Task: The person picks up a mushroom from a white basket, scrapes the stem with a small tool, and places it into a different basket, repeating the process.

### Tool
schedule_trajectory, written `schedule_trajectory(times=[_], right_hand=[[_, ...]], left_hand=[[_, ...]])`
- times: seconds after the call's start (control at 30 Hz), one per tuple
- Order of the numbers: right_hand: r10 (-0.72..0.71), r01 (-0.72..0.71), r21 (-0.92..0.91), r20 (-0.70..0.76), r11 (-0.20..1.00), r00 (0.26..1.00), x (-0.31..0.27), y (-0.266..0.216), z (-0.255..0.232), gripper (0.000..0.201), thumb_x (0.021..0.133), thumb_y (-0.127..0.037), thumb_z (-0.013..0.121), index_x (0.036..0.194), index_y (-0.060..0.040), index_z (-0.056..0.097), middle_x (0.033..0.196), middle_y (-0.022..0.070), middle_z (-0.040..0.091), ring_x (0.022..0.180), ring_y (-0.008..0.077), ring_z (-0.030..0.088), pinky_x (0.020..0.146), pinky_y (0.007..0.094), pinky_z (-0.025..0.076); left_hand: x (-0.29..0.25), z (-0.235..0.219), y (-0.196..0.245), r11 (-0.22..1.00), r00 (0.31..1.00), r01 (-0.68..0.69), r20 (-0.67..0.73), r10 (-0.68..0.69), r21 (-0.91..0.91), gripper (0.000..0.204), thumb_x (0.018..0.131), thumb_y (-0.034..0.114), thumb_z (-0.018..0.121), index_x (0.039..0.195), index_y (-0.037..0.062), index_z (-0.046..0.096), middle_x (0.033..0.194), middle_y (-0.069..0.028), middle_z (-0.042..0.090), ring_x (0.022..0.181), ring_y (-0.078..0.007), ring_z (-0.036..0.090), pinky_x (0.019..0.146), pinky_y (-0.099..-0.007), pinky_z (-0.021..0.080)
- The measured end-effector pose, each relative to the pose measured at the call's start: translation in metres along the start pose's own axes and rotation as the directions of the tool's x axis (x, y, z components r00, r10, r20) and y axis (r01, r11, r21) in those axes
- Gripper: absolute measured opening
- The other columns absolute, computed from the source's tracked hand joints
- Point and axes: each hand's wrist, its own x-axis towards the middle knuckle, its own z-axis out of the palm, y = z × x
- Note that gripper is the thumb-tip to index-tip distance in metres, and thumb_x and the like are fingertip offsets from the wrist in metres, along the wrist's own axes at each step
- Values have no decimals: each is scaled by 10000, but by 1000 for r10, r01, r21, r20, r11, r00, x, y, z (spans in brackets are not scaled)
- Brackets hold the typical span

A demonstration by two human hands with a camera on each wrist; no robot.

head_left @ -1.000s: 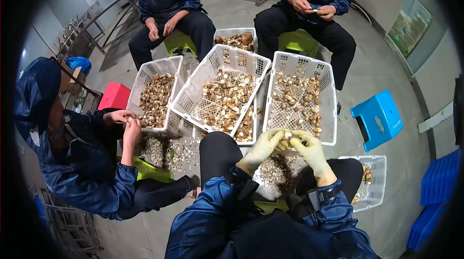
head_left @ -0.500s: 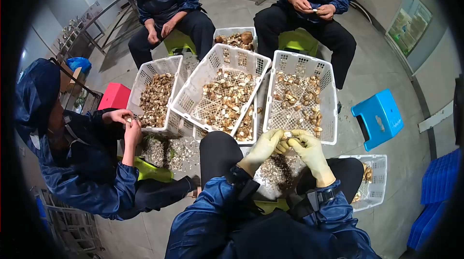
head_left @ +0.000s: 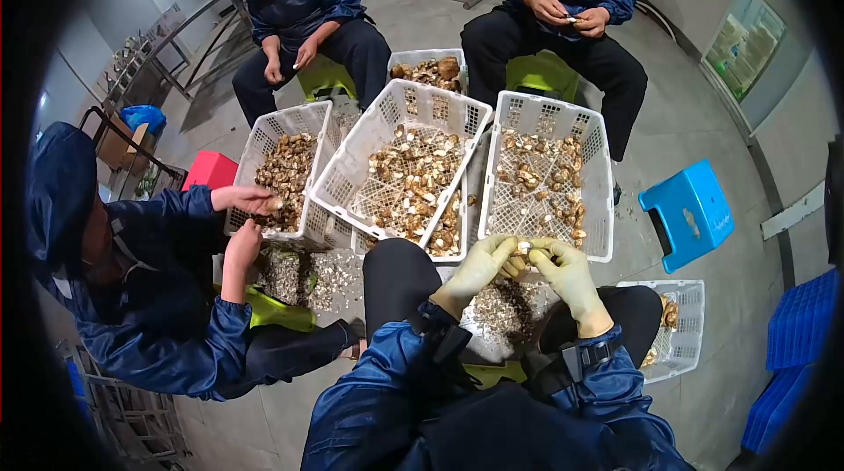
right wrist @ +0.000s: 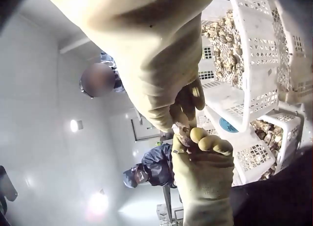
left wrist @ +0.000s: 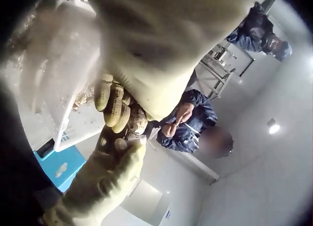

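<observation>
A small mushroom (head_left: pixel 524 248), pale and brown, sits between my two gloved hands, above the near edge of the right crate (head_left: pixel 545 207). My left hand (head_left: pixel 482 271), in a cream rubber glove, pinches it from the left. From the other side the fingers of my right hand (head_left: pixel 570 282), gloved alike, close on the same mushroom. Up close in the right wrist view, the mushroom (right wrist: pixel 182 134) lies at the meeting fingertips, partly covered by them. In the left wrist view, its mottled cap (left wrist: pixel 138 123) shows beside the left fingers (left wrist: pixel 115 106).
White crates of mushrooms, including the tilted middle crate (head_left: pixel 327 194), stand before my knees. Pale trimmings (head_left: pixel 501 313) lie below my hands. A blue stool (head_left: pixel 690 216) and another crate (head_left: pixel 690 357) stand to the right. Other people sit around, one close on the left (head_left: pixel 158 295).
My hands stay almost in place around the mushroom, with slight finger shifts. The person on the left has parted their hands, one reaching over the left crate.
</observation>
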Motion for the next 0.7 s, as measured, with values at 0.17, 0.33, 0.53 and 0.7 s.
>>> schedule_trajectory(times=[0.17,0.33,0.53,0.7], right_hand=[[163,-163,29,8,986,987,-2,-11,-6,202,931,-106,674,1084,21,705,845,-19,656,725,38,543,629,212,450],[87,-89,84,23,992,996,-2,-6,-2,216,935,-129,670,1095,11,705,862,-20,668,735,39,549,639,207,453],[120,-122,40,36,992,992,1,3,-8,220,936,-124,661,1109,6,703,878,-17,677,748,37,560,637,211,465],[115,-120,104,54,987,992,1,-1,-8,235,937,-117,655,1132,7,700,915,11,696,778,43,585,669,206,482]], left_hand=[[-5,3,7,1000,1000,12,0,-12,6,285,1041,309,511,1122,63,630,823,-11,675,684,-79,631,617,-201,492],[-9,3,14,1000,1000,14,1,-14,5,313,1042,311,511,1200,67,627,861,-1,672,716,-59,615,622,-190,479],[-5,3,9,999,999,-18,39,19,-30,329,1035,299,539,1250,63,618,899,14,669,750,-44,607,650,-182,489],[-6,5,8,997,997,-63,39,65,-47,320,1027,276,559,1258,60,609,929,9,673,784,-48,616,672,-193,511]])
